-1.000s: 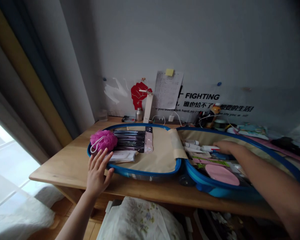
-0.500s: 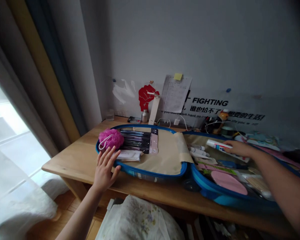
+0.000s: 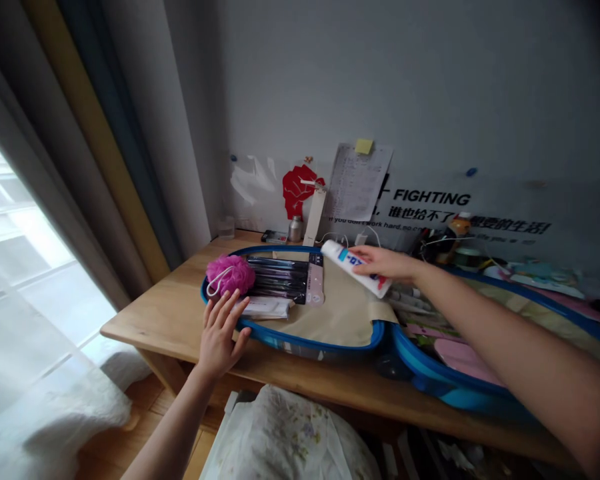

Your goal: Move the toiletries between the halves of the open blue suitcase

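Observation:
An open blue-rimmed suitcase (image 3: 310, 345) lies on the desk, its beige lining (image 3: 347, 313) showing. My right hand (image 3: 383, 262) grips a white toothpaste tube (image 3: 354, 268) above the left half, near the central fold. Beside the rim, my left hand (image 3: 220, 331) has its fingers spread and holds nothing. Its fingertips are close to a magenta bath puff (image 3: 230, 275) and a white flat packet (image 3: 266, 307). Dark packaged brushes (image 3: 277, 280) lie next to the puff. In the right half, white tubes (image 3: 410, 300) and a pink round item (image 3: 460, 353) are partly hidden by my right arm.
The wooden desk (image 3: 155, 327) has a front edge below the suitcase. A metal bottle (image 3: 295, 229), cables and toiletries stand along the wall behind. A curtain and bright window lie to the left, and a white floral bag (image 3: 285, 433) sits below the desk.
My right hand has lifted the toothpaste tube out of the right half and carried it left over the left half. My left hand stays by the rim, and the view has shifted slightly.

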Action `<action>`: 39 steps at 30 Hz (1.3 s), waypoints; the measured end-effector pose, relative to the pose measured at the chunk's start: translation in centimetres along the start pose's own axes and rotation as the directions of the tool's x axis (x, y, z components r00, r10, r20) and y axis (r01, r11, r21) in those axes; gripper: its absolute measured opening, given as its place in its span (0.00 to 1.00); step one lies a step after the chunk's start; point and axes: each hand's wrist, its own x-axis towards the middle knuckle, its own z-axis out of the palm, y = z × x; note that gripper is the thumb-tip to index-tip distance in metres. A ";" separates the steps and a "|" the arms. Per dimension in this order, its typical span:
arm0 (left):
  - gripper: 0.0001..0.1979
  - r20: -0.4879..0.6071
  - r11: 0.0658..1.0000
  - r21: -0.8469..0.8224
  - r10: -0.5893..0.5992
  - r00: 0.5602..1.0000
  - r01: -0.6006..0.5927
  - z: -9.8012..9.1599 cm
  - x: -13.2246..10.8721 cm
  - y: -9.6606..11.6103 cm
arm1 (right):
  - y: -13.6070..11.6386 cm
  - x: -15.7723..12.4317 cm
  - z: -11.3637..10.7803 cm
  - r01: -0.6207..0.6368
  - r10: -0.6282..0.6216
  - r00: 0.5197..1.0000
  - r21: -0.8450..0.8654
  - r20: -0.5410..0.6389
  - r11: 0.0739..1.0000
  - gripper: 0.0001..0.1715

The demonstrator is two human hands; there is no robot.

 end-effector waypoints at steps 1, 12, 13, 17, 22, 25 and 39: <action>0.26 -0.006 1.000 0.000 0.006 1.000 -0.006 0.0 0.0 0.0 | -1.2 0.2 1.5 -0.003 0.006 0.994 -0.023 0.114 1.000 0.32; 0.26 -0.007 1.000 0.002 0.015 1.000 -0.015 -0.1 0.1 0.1 | -7.9 2.8 12.8 0.282 -0.082 0.901 -0.433 0.425 0.856 0.37; 0.26 -0.002 1.000 0.003 0.014 1.000 -0.014 -0.1 0.1 0.1 | -8.1 3.0 13.4 0.295 -0.087 0.899 -0.445 0.429 0.846 0.37; 0.26 0.007 1.000 0.007 0.012 1.000 -0.012 -0.1 0.1 0.2 | -8.5 3.3 14.6 0.338 -0.107 0.888 -0.477 0.447 0.811 0.37; 0.26 0.018 1.000 0.000 -0.016 1.000 0.016 -0.1 0.1 0.2 | -8.1 3.4 15.2 0.411 -0.155 0.853 -0.457 0.498 0.789 0.31; 0.26 0.015 1.000 -0.007 -0.008 1.000 0.008 -0.1 0.1 0.2 | -7.9 3.5 15.5 0.435 -0.178 0.848 -0.465 0.499 0.771 0.28; 0.25 0.005 1.000 -0.006 -0.003 1.000 0.003 -0.1 0.1 0.1 | -8.5 2.3 16.7 0.405 -0.197 0.903 -0.602 0.383 0.688 0.28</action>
